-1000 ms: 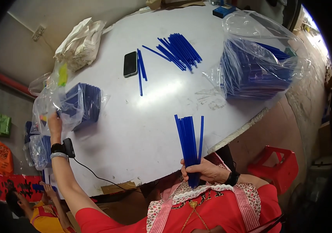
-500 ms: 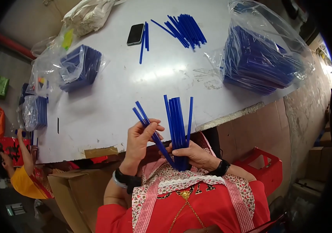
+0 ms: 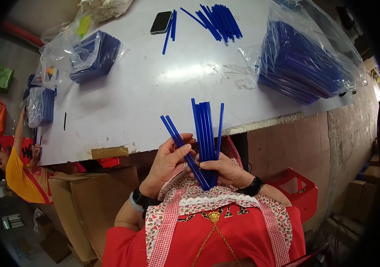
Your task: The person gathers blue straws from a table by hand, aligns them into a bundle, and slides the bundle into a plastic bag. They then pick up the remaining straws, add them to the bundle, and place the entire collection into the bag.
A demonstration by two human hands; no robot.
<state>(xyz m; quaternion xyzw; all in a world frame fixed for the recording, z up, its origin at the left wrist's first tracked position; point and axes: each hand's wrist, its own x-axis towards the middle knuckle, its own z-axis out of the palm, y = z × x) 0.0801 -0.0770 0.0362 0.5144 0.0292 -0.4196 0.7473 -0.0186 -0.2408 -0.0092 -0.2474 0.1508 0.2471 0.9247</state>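
Glossy blue plastic strips (image 3: 205,133); smooth white table (image 3: 154,89); clear plastic bag (image 3: 314,58).

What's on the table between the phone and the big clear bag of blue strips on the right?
In the head view, a loose pile of blue sticks lies on the white table between the phone and the big bag.

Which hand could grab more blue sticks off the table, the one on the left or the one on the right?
Probably the left hand. It only pinches two slanted blue sticks, so it could let go easily. The right hand grips the whole upright bundle and looks busy holding it together.
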